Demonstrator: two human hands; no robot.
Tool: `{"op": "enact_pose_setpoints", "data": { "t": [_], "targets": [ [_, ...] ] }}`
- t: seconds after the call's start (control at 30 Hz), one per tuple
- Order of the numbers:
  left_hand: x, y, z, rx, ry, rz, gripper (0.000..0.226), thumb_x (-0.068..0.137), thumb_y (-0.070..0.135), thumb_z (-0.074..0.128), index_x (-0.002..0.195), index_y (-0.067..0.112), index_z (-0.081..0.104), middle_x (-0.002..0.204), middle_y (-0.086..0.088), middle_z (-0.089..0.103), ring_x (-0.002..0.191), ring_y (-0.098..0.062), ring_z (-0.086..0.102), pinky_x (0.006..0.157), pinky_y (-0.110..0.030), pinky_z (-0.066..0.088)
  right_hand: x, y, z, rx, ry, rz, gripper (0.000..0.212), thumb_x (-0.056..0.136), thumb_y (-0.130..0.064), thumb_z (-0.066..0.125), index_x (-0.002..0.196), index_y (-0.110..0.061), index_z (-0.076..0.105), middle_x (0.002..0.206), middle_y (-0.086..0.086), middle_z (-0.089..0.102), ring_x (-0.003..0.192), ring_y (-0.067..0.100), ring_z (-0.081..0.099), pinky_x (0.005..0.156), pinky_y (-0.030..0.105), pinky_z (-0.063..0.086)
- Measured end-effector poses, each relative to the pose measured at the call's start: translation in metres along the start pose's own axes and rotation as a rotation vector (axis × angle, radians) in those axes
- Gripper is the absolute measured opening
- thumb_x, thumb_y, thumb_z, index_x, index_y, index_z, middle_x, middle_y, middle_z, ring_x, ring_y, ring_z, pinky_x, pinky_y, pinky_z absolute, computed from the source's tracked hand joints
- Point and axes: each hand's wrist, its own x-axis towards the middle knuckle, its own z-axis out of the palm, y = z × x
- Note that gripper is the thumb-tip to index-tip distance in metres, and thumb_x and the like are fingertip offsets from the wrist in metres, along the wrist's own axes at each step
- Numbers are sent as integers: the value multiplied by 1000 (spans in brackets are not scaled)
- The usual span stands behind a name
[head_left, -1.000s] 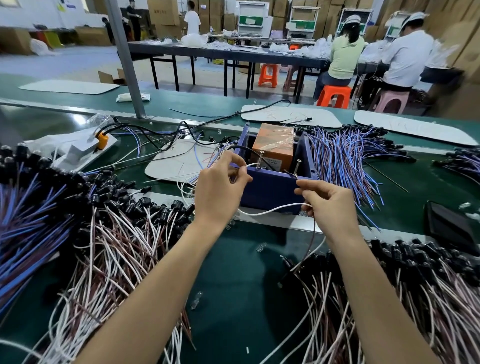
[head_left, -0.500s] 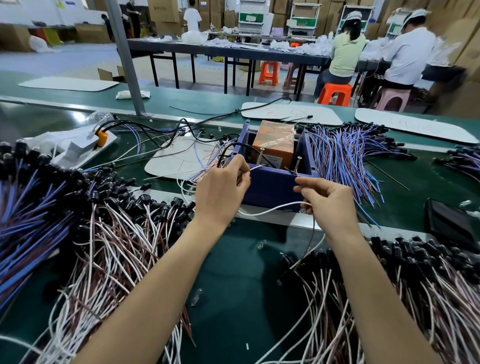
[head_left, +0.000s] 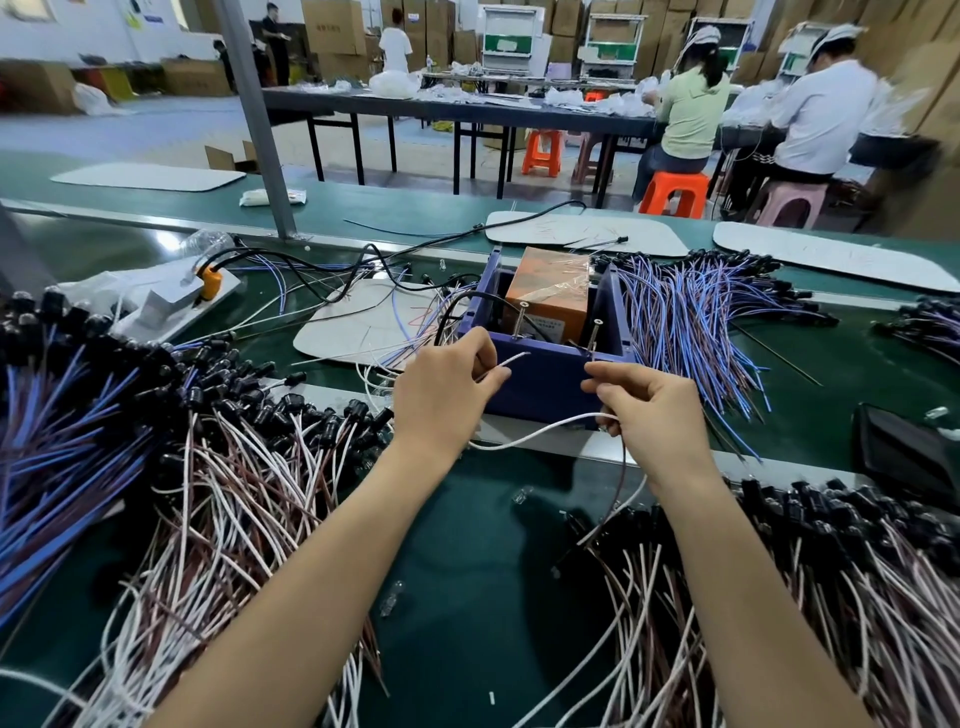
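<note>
My left hand (head_left: 441, 395) pinches a thin white wire (head_left: 540, 428) near its free end, which sticks out to the right of the fingers. The wire loops down and across to my right hand (head_left: 649, 410), which grips it along with a brown wire that hangs down toward the pile below. Both hands hover just in front of a dark blue jig box (head_left: 545, 384) with two upright screws on its near wall. An orange block wrapped in film (head_left: 550, 291) sits inside the box.
Piles of white and brown wires with black caps (head_left: 223, 493) lie on the green belt (head_left: 467, 571) at left and right (head_left: 831, 571). Blue and purple wire bundles (head_left: 691, 322) lie right of the box. A black tray (head_left: 904, 452) sits far right. People work at tables behind.
My left hand has drawn back from the box's left wall, and the white wire's end now shows free beside its fingers. My right hand stays almost in place.
</note>
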Motion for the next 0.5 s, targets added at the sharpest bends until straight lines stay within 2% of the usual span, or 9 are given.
{"op": "enact_pose_setpoints", "data": {
  "t": [0.1, 0.23, 0.33, 0.5],
  "targets": [
    [6, 2, 2, 34, -11, 15, 17, 90, 41, 61, 83, 25, 61, 69, 4, 64, 71, -22, 59, 61, -32, 46, 2, 1, 0, -1, 3, 0, 25, 91, 1, 56, 97, -16, 73, 85, 0, 73, 58, 4, 57, 49, 12, 43],
    [12, 6, 3, -239, -45, -110, 22, 88, 36, 63, 70, 25, 60, 50, 10, 48, 54, -11, 46, 56, -28, 38, 1, 2, -1, 29, -6, 10, 28, 91, 1, 56, 92, -21, 72, 84, -1, 73, 59, 3, 59, 50, 12, 43],
    [16, 7, 5, -315, -96, -227, 29, 87, 35, 63, 59, 26, 59, 42, 14, 49, 48, -3, 44, 55, -25, 35, 1, 2, -1, 34, -18, 16, 26, 92, 2, 55, 95, -18, 72, 86, 1, 72, 53, -2, 58, 49, 11, 43],
    [16, 9, 8, -340, -181, -290, 35, 89, 30, 60, 55, 21, 61, 38, 19, 48, 43, 5, 44, 45, -11, 31, 2, 3, -2, 39, -25, 20, 25, 92, 2, 55, 100, -14, 72, 87, 3, 72, 49, -2, 57, 48, 11, 43]
  ]
}}
